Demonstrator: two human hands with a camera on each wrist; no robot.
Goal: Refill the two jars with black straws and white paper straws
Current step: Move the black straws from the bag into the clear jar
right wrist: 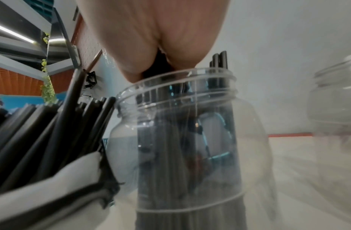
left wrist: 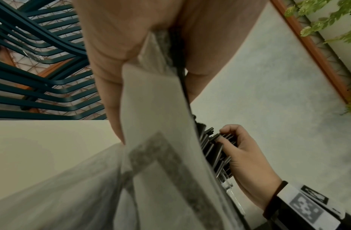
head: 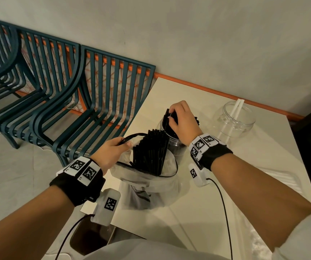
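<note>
A clear plastic jar (head: 177, 142) (right wrist: 190, 124) stands on the cream table (head: 244, 166), with black straws (right wrist: 180, 155) upright inside it. My right hand (head: 181, 121) (left wrist: 243, 157) is over the jar's mouth, its fingers curled round a bunch of black straws (head: 171, 119) (left wrist: 216, 149). A white bag (head: 147, 186) (left wrist: 161, 140) (right wrist: 52, 194) holding many black straws (head: 151, 151) (right wrist: 42, 132) sits in front of the jar. My left hand (head: 111, 152) pinches its black-edged rim. A second clear jar (head: 234, 119) (right wrist: 336, 96) at the right holds two white paper straws (head: 235, 111).
Dark teal slatted chairs (head: 66, 94) (left wrist: 42, 77) stand left of the table, against a grey wall with an orange skirting (head: 216, 92). A packet of white straws (head: 282, 179) lies on the table under my right forearm. A dark phone (head: 91, 239) lies below the table's near-left corner.
</note>
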